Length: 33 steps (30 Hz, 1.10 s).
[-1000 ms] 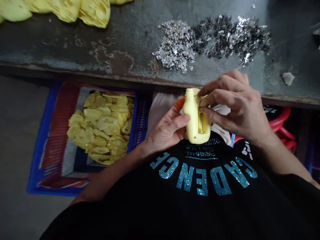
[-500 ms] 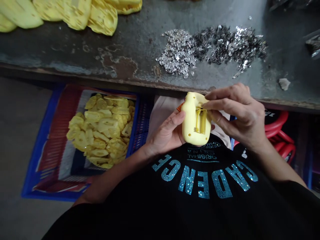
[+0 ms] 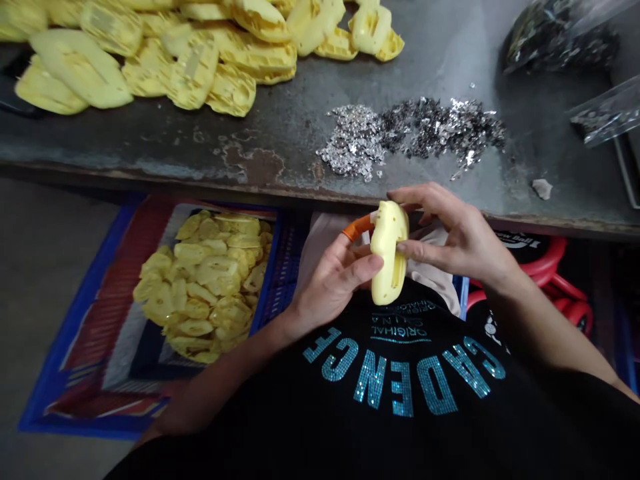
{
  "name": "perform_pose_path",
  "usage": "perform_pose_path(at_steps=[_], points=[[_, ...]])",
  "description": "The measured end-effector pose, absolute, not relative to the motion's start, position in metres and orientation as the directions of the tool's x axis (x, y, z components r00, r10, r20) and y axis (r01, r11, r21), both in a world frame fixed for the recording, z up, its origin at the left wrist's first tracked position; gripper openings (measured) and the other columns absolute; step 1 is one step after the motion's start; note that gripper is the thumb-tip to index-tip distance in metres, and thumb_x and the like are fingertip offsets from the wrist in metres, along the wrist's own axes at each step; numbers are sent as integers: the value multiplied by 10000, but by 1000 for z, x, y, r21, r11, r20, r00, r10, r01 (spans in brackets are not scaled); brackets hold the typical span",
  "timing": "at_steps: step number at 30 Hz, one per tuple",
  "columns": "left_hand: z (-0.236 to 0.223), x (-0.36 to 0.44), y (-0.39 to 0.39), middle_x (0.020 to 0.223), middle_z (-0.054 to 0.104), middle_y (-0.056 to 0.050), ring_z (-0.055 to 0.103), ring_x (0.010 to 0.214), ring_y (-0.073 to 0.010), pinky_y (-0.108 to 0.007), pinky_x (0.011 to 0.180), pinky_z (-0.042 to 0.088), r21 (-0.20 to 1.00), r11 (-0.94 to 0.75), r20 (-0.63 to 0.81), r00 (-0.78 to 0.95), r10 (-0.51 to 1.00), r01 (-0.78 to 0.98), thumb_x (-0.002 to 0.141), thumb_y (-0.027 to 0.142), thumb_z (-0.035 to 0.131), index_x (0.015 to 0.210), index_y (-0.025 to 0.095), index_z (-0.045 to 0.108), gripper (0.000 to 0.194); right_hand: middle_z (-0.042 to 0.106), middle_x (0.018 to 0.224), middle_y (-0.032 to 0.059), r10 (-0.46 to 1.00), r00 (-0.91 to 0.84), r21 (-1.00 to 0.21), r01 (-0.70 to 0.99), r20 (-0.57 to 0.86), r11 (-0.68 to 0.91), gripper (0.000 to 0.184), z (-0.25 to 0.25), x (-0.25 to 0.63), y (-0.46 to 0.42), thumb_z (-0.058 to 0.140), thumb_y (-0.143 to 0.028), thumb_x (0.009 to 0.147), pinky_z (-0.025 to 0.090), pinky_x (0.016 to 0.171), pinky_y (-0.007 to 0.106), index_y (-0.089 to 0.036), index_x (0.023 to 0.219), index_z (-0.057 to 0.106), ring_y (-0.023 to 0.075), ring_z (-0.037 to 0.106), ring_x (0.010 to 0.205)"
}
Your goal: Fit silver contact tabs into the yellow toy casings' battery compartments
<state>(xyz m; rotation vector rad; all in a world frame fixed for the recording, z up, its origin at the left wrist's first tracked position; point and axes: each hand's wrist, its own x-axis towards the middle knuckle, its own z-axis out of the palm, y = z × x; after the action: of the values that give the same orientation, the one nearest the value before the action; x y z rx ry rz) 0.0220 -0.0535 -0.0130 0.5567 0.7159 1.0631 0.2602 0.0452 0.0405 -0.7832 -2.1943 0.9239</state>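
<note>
1. Head view: left hand (image 3: 334, 279), grip closed around the yellow shell (image 3: 388, 253), three o'clock from centre.
2. Right hand (image 3: 459, 237) pinches it too, from two o'clock.
3. Hard thumb pressure could twist it loose should the left grip slacken.

One head-worn camera looks forward and steeply down, close above the left hand (image 3: 333, 277) and right hand (image 3: 465, 237), with black shirt (image 3: 360, 443) near, bench (image 3: 300, 113) far

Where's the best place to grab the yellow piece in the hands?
I'd grip the yellow piece by its long, rounded side, coming from the left like the left hand: the slot opens toward the right hand, leaving it reachable.
</note>
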Motion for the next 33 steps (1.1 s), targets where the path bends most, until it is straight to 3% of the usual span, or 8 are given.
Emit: perform_pose_path(at_steps=[6, 9, 13, 16, 21, 27, 30, 33], points=[[-1, 19, -60, 1373, 919, -107, 910, 1070, -242, -303, 913, 727, 878, 248, -157, 245, 957, -408, 996, 478, 1023, 1639, 279, 709, 742, 792, 1439, 81, 758, -550, -829, 193, 352, 524, 560, 22, 254, 32, 936, -453, 1048, 721, 895, 418, -322, 1560, 749, 261, 790, 1120], [6, 12, -67, 1279, 941, -94, 904, 978, -214, -268, 847, 724, 972, 146, -106, 207, 972, -185, 1043, 474, 976, 1649, 244, 774, 679, 761, 1508, 78, 809, -441, -870, 112, 389, 480, 595, 5, 251, 23, 944, -466, 1041, 740, 927, 443, -376, 1594, 742, 283, 784, 1196], [9, 6, -70, 1337, 939, -104, 918, 1086, -251, -325, 1012, 747, 996, -81, 74, 165, 983, 33, 1023, 422, 992, 1573, 206, 846, 608, 732, 1514, 66, 829, -342, -879, 20, 442, 477, 646, -12, 244, 17, 965, -369, 1009, 747, 993, 448, -425, 1613, 744, 296, 758, 1325], [3, 5, -68, 1464, 906, -110, 899, 1304, -302, -395, 1204, 711, 980, -194, 189, 109, 976, 34, 1051, 355, 957, 1547, 239, 877, 516, 720, 1531, 89, 817, -317, -850, 61, 481, 524, 662, -17, 238, 20, 937, -347, 1007, 758, 1006, 488, -412, 1631, 724, 324, 756, 1360], [-13, -5, -60, 1606, 844, -88, 826, 1485, -337, -455, 1335, 634, 978, -158, 165, 41, 985, -138, 1117, 344, 875, 1531, 334, 903, 415, 737, 1495, 115, 772, -363, -787, 145, 522, 600, 651, -8, 215, 38, 882, -290, 1020, 766, 953, 529, -425, 1633, 711, 351, 768, 1319], [-54, -38, -74, 1168, 952, -99, 911, 1089, -379, -450, 968, 756, 896, 37, -244, -423, 873, -442, 732, 411, 1162, 1088, 262, 972, 430, 765, 1519, 123, 508, -722, -689, 61, 469, 722, 615, 15, 148, 93, 874, -296, 1084, 755, 973, 465, -371, 1651, 647, 309, 783, 1311], [-85, -76, -98, 1244, 927, -36, 884, 1144, -315, -417, 989, 730, 852, -18, -384, -648, 657, -524, 839, 497, 1094, 1264, 336, 845, 518, 767, 1546, 165, 319, -872, -584, 46, 372, 810, 471, 21, 99, 150, 790, -331, 1145, 719, 1091, 519, -278, 1598, 674, 333, 767, 1362], [-109, -128, -126, 1496, 836, -43, 820, 1382, -298, -453, 1117, 696, 771, -101, -540, -731, 417, -628, 1055, 615, 852, 1383, 356, 698, 446, 748, 1582, 229, 404, -860, -270, 328, 313, 905, 412, 21, 44, 211, 589, -131, 1138, 602, 1203, 670, -211, 1512, 743, 422, 677, 1418]])
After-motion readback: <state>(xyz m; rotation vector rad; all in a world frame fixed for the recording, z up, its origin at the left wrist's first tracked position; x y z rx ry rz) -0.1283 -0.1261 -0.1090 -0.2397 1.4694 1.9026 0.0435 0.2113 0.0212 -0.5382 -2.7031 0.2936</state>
